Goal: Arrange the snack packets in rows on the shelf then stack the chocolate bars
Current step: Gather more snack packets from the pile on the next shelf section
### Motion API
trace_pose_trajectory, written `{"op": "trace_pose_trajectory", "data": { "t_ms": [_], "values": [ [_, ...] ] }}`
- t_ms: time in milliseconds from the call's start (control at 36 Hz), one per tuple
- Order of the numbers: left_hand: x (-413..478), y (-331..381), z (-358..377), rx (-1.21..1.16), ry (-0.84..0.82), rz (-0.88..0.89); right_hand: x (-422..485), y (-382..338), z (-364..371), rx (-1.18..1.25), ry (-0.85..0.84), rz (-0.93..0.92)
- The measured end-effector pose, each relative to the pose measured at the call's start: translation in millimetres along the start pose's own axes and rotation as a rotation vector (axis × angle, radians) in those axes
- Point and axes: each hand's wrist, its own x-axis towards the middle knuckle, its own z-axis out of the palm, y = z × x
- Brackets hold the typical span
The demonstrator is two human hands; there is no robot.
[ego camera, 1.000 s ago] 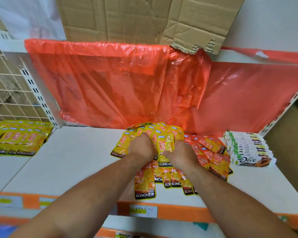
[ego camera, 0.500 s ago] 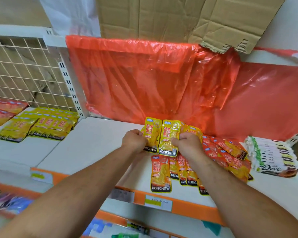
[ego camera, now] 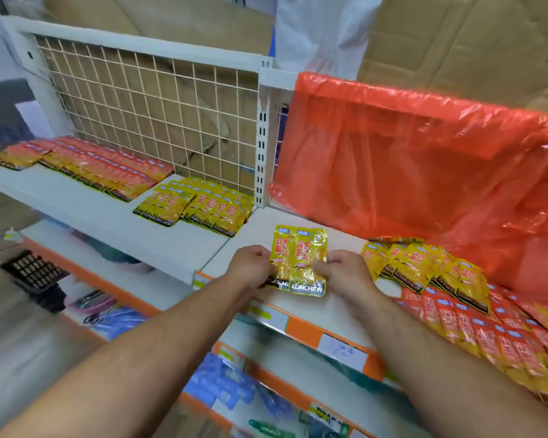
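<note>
Two overlapping yellow foil KONCHEW snack packets (ego camera: 307,267) are held over the white shelf (ego camera: 257,227), below the white slotted upright post (ego camera: 261,147). The left hand (ego camera: 250,267) and right hand (ego camera: 345,273) pinch their side edges, fingertips hidden behind the foil. Right of the post, a heap of yellow and red packets (ego camera: 424,270) runs out of frame.

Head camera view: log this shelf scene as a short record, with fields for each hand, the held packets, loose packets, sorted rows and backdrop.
left hand: pinches left edge of held packets
right hand: pinches their right edge
held: at least two shiny yellow foil snack packets, overlapped, over the white metal shelf
loose: yellow foil pile and red foil packets, right of the hands
sorted: yellow packet rows and red packet rows, left shelf bay
backdrop: red plastic sheet
chocolate bars: not in view
</note>
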Motion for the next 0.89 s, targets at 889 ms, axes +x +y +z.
{"op": "trace_pose_trajectory", "data": {
  "t_ms": [889],
  "values": [
    [87.5, -43.4, -232.1, 0.1, 0.146, 0.012, 42.5, -75.5, 240.4, 0.047, -0.107, 0.006]
  ]
}}
